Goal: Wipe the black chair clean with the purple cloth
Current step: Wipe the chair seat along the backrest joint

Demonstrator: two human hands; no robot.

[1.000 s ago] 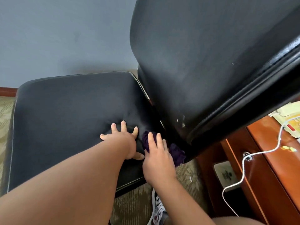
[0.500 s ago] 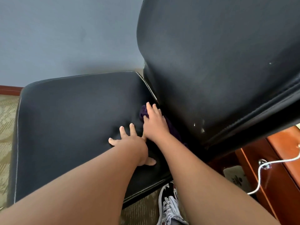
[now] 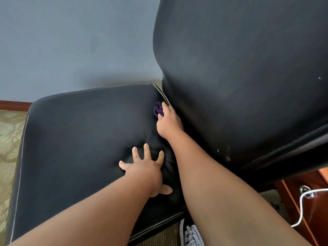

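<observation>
The black chair fills the view: its seat cushion (image 3: pixel 79 135) lies at the left and its tall backrest (image 3: pixel 239 77) rises at the right. My right hand (image 3: pixel 168 122) presses the bunched purple cloth (image 3: pixel 158 109) into the crease where seat meets backrest, near the far corner of the seat. Only a small part of the cloth shows past my fingers. My left hand (image 3: pixel 143 167) lies flat on the seat with fingers spread, denting the cushion, and holds nothing.
A grey wall (image 3: pixel 71 41) stands behind the chair. Patterned carpet (image 3: pixel 9 139) shows at the left. A wooden cabinet (image 3: pixel 305 201) with a white cable (image 3: pixel 301 210) stands at the lower right. A patterned shoe (image 3: pixel 190 234) shows below the seat edge.
My right hand has slid the purple cloth along the seat-back crease from the near edge of the seat toward the far corner. My left hand stayed pressed on the cushion.
</observation>
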